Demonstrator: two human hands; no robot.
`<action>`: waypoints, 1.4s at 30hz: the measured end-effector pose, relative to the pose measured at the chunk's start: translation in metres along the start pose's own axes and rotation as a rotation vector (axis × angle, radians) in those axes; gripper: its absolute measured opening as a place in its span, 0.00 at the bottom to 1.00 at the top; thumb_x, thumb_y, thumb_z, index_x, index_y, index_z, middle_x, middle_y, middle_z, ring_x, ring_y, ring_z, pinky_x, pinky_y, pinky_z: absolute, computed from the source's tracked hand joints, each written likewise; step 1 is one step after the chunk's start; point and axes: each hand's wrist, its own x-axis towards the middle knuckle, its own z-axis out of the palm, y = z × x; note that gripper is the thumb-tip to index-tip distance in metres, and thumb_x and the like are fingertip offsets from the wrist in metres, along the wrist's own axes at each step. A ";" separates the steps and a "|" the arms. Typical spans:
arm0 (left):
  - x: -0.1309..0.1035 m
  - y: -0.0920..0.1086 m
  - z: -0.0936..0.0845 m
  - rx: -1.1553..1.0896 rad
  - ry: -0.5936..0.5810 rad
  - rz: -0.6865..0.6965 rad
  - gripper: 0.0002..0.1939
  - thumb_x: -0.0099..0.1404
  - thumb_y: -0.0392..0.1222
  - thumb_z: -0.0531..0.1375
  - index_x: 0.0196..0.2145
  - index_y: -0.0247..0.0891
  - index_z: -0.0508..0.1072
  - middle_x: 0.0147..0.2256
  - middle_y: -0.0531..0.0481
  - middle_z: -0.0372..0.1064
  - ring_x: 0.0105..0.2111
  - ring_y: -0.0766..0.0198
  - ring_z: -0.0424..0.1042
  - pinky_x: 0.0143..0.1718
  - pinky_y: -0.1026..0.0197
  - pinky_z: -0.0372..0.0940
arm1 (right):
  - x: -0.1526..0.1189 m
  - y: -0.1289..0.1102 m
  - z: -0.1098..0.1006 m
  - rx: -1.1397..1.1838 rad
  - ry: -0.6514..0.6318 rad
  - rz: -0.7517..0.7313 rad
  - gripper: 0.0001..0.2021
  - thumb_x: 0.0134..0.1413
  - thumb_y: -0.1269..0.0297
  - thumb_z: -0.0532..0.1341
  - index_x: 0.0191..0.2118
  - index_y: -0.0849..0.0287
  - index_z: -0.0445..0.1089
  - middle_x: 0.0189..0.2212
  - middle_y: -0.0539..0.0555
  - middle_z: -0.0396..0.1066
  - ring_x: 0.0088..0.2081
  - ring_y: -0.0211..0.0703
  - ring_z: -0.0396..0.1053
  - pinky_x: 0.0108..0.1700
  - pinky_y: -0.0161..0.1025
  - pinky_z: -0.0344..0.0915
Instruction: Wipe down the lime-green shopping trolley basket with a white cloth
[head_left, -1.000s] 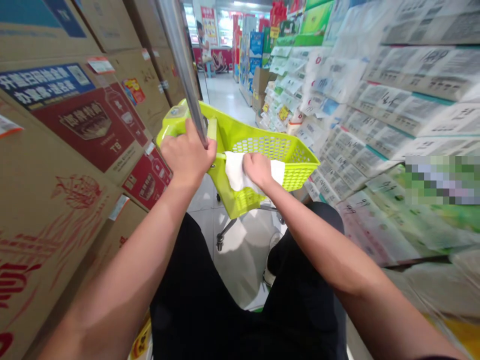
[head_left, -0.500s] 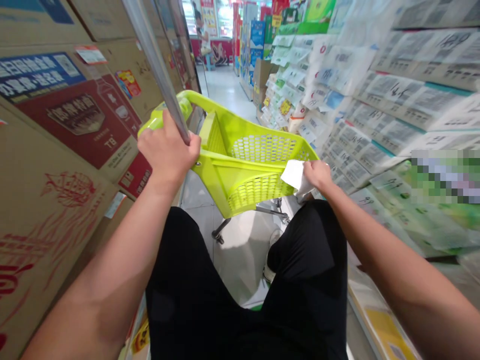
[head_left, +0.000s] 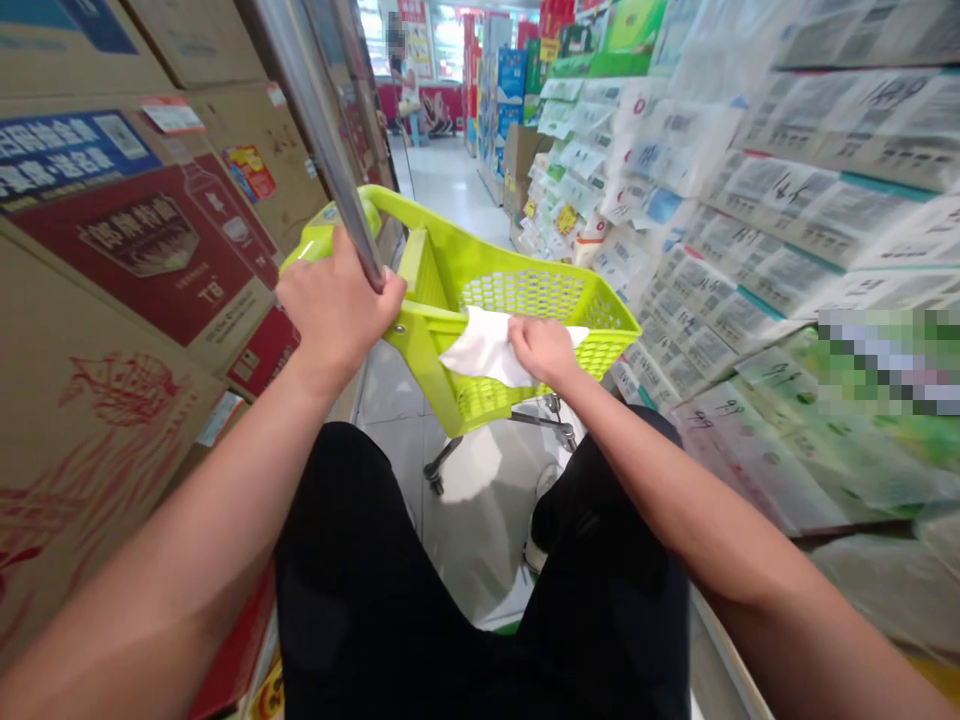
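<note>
A lime-green plastic shopping cart with perforated sides stands in front of my knees. A grey metal pole rises from the corner near its handle. My left hand is closed around the foot of this pole, resting against the cart's corner; its lower fingers are partly hidden. In my right hand is a thin white cloth, pressed on the cart's near top rim and draping over the perforated side. The cart's visible inside holds nothing.
Stacked cardboard cartons line the left side closely. Packs of tissue paper with handwritten prices rise on the right. Beneath the cart, its wheels rest on the tiled floor. A person is far down the aisle.
My right hand has slid left along the cart's near rim, from the far end to about the middle, carrying the white cloth. My left hand stays at the pole.
</note>
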 end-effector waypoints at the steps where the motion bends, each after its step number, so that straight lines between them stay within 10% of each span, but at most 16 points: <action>1: 0.003 -0.006 -0.001 0.006 -0.007 0.007 0.34 0.66 0.58 0.49 0.64 0.37 0.65 0.51 0.37 0.77 0.56 0.37 0.73 0.51 0.36 0.64 | -0.007 0.023 -0.001 -0.045 -0.006 0.032 0.27 0.76 0.55 0.44 0.44 0.60 0.79 0.45 0.63 0.82 0.45 0.52 0.77 0.44 0.41 0.59; 8: 0.012 -0.017 0.001 -0.049 -0.007 -0.038 0.36 0.65 0.59 0.49 0.64 0.34 0.64 0.54 0.35 0.76 0.58 0.36 0.71 0.52 0.35 0.61 | -0.038 0.139 -0.008 -0.240 -0.110 0.340 0.29 0.74 0.56 0.44 0.44 0.67 0.80 0.44 0.71 0.81 0.44 0.57 0.76 0.40 0.43 0.56; 11: 0.009 -0.004 0.007 -0.089 0.008 -0.069 0.33 0.64 0.56 0.49 0.63 0.40 0.65 0.53 0.39 0.77 0.61 0.37 0.68 0.53 0.34 0.60 | -0.028 0.116 -0.004 -0.220 -0.060 0.348 0.27 0.73 0.56 0.45 0.44 0.66 0.80 0.43 0.69 0.81 0.44 0.57 0.76 0.39 0.43 0.56; 19: 0.013 0.018 0.029 -0.007 0.047 -0.028 0.26 0.65 0.51 0.57 0.58 0.36 0.66 0.47 0.38 0.76 0.54 0.39 0.74 0.55 0.41 0.63 | 0.019 -0.041 0.006 0.114 0.058 -0.065 0.33 0.77 0.46 0.35 0.49 0.55 0.76 0.43 0.56 0.81 0.41 0.50 0.75 0.41 0.40 0.56; 22: 0.020 0.006 0.036 0.041 0.062 0.036 0.24 0.67 0.51 0.56 0.56 0.35 0.66 0.46 0.40 0.76 0.51 0.41 0.75 0.53 0.43 0.63 | 0.015 -0.022 0.004 0.080 0.049 -0.146 0.30 0.77 0.45 0.39 0.48 0.55 0.74 0.45 0.55 0.81 0.41 0.49 0.75 0.39 0.40 0.55; 31: 0.082 -0.053 0.065 0.169 -0.024 0.154 0.43 0.71 0.55 0.55 0.68 0.20 0.41 0.61 0.29 0.61 0.64 0.36 0.60 0.65 0.36 0.50 | -0.047 0.150 -0.011 -0.068 -0.097 -0.001 0.26 0.74 0.45 0.46 0.42 0.60 0.73 0.39 0.62 0.80 0.39 0.52 0.74 0.40 0.41 0.57; 35: 0.099 -0.055 0.083 0.057 0.013 0.182 0.35 0.78 0.52 0.50 0.67 0.22 0.44 0.70 0.31 0.48 0.72 0.39 0.44 0.71 0.33 0.24 | -0.047 0.132 -0.004 0.003 -0.074 -0.015 0.26 0.76 0.52 0.43 0.54 0.61 0.73 0.50 0.63 0.79 0.48 0.56 0.76 0.47 0.44 0.63; 38: 0.074 -0.026 0.101 -0.141 -0.028 -0.074 0.48 0.71 0.51 0.62 0.72 0.25 0.37 0.73 0.26 0.38 0.73 0.35 0.41 0.72 0.29 0.30 | -0.044 0.093 0.003 0.040 -0.084 -0.025 0.27 0.76 0.55 0.43 0.67 0.61 0.66 0.61 0.62 0.74 0.56 0.57 0.74 0.53 0.46 0.66; 42: 0.001 0.028 0.120 -0.313 -0.173 0.240 0.45 0.68 0.52 0.62 0.73 0.32 0.49 0.74 0.29 0.42 0.74 0.37 0.43 0.74 0.34 0.39 | -0.046 0.046 0.007 0.055 -0.161 -0.152 0.31 0.74 0.55 0.46 0.74 0.67 0.55 0.67 0.66 0.67 0.62 0.57 0.71 0.59 0.50 0.66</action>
